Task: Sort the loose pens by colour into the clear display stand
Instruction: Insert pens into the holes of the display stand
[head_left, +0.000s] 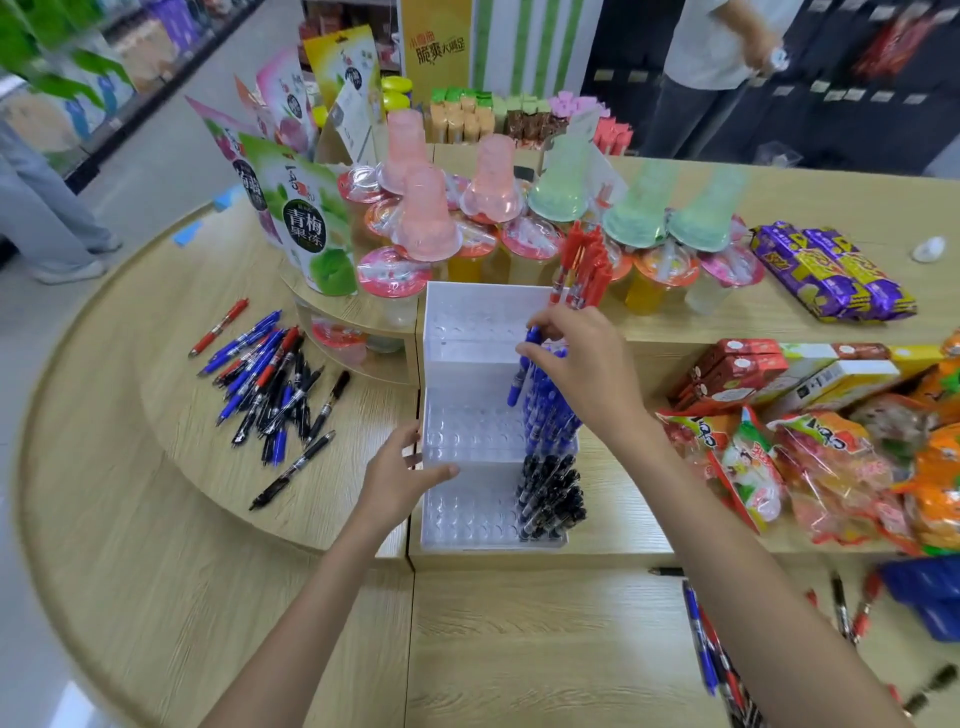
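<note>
Right hand (582, 364) pinches blue pen (519, 382), near upright above blue row (550, 415); left hand (397, 470) apparently grips display stand (467, 322) wall.

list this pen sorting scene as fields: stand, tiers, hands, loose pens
stand: clear display stand, three stepped tiers
top tier: red pens, right side
middle tier: blue pens, right side
bottom tier: black pens, right side
right: right hand pinches a blue pen over the middle tier
left: left hand holds the stand's left edge
loose: mixed pile of pens on the left; more pens at lower right
</note>
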